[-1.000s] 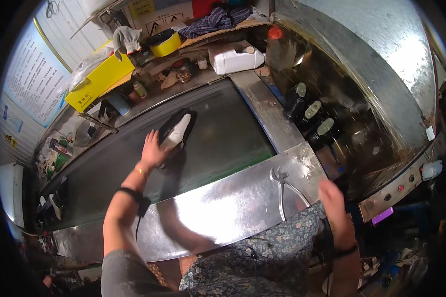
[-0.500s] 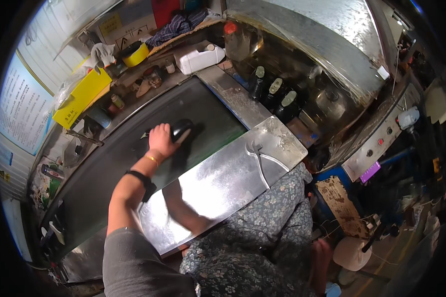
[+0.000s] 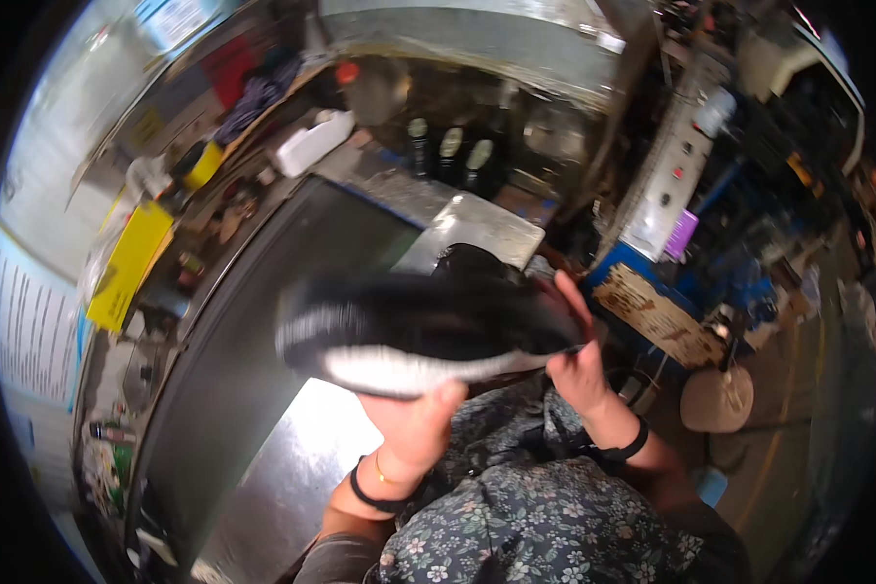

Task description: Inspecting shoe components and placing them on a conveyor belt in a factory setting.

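Observation:
A black shoe [image 3: 438,316] with a pale underside is held up in front of me, blurred by motion. My left hand [image 3: 414,423] grips it from below near the middle, the thumb lying along the pale underside. At the shoe's right end my right hand [image 3: 579,365] is closed round it, fingers on the far side and thumb on the near side. Below the shoe lies a shiny metal plate [image 3: 311,443], partly covered by it and by my left arm. Beyond the plate runs a dark belt [image 3: 224,331].
Several black shoe-like forms with pale tops [image 3: 451,144] stand at the back. A white jug [image 3: 313,144] and a yellow box [image 3: 129,268] sit along the far left ledge. To the right are a control panel [image 3: 667,185], a purple tag [image 3: 681,235] and a worn board [image 3: 652,313].
The black shoe has come off the belt and up toward me in my left hand. My right hand has risen from my side and taken hold of its right end. The view has shifted.

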{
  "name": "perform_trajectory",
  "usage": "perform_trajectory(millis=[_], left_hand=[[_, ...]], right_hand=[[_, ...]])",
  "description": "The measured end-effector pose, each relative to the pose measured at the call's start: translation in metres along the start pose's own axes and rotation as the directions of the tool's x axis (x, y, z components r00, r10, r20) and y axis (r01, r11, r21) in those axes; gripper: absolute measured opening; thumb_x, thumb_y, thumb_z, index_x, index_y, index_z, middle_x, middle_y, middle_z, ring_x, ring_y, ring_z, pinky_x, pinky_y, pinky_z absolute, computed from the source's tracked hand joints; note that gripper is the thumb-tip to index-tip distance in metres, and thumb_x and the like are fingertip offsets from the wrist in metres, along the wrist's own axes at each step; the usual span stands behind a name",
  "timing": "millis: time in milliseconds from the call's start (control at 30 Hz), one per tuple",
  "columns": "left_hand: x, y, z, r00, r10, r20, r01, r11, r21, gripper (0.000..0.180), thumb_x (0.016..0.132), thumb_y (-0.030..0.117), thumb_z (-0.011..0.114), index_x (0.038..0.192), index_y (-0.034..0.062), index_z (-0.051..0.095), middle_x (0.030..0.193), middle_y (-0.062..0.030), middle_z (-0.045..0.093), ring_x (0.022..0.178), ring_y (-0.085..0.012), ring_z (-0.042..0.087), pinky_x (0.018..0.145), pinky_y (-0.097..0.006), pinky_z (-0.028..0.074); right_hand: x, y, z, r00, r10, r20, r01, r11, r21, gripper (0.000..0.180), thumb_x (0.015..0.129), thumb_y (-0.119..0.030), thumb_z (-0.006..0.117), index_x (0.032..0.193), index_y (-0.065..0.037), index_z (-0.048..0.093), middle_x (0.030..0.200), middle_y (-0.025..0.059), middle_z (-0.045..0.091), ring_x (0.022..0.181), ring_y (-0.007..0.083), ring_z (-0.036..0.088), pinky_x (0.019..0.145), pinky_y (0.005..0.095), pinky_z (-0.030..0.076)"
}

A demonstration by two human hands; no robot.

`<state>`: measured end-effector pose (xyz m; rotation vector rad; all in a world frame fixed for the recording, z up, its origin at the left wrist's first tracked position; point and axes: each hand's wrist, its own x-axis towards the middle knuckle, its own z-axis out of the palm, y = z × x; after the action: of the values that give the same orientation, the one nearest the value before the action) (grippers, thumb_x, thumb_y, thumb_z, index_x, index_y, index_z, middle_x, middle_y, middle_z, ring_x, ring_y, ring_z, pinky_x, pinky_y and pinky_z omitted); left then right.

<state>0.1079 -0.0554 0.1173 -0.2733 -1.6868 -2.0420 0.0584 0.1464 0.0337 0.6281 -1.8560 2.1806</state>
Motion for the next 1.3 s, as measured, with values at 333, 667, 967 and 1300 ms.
perform_trajectory(millis=[333,667,967,1300], left_hand=[[-0.012,-0.067,0.023,0.704,-0.335,0.626,0.339,0.933,0.118,0.097,0.079,0.048,0.07,0.149,-0.0023,0.025,0.153,-0.0242,0.027,0.143,-0.0321,0.027,0.118,-0.043,0.018],[0.007,-0.119,0.044,0.675,-0.529,0.514,0.448,0.848,0.284,0.09,0.077,0.011,0.078,0.147,-0.0058,0.025,0.141,-0.0184,0.041,0.13,-0.0237,0.042,0.107,-0.034,0.037],[-0.002,-0.133,0.055,0.713,-0.517,0.474,0.334,0.845,0.418,0.075,0.08,0.007,0.073,0.141,-0.0076,0.032,0.133,-0.0172,0.048,0.123,-0.0236,0.046,0.105,-0.033,0.037],[-0.005,-0.146,0.056,0.776,-0.468,0.423,0.243,0.841,0.484,0.073,0.079,0.008,0.074,0.14,-0.0062,0.037,0.146,-0.021,0.037,0.136,-0.0276,0.036,0.112,-0.037,0.03]], right_hand=[[0.009,-0.059,-0.063,0.988,0.15,0.038,-0.132,0.944,-0.303,0.037,0.08,-0.005,0.073,0.116,-0.003,0.065,0.122,0.0119,0.064,0.107,0.0187,0.062,0.089,0.0297,0.049],[0.027,-0.003,-0.06,0.928,0.203,0.313,0.014,0.819,-0.574,0.045,0.089,-0.026,0.066,0.127,-0.004,0.055,0.12,0.0194,0.062,0.111,0.0298,0.061,0.093,0.0354,0.048],[0.012,0.03,-0.054,0.919,0.234,0.317,-0.049,0.866,-0.497,0.04,0.092,-0.011,0.054,0.129,0.002,0.047,0.118,0.023,0.06,0.107,0.0396,0.059,0.091,0.0426,0.048],[-0.042,0.025,-0.043,0.956,0.258,-0.141,-0.28,0.945,-0.169,0.048,0.093,-0.019,0.061,0.135,-0.002,0.048,0.125,0.0185,0.061,0.115,0.0266,0.06,0.095,0.0366,0.047]])
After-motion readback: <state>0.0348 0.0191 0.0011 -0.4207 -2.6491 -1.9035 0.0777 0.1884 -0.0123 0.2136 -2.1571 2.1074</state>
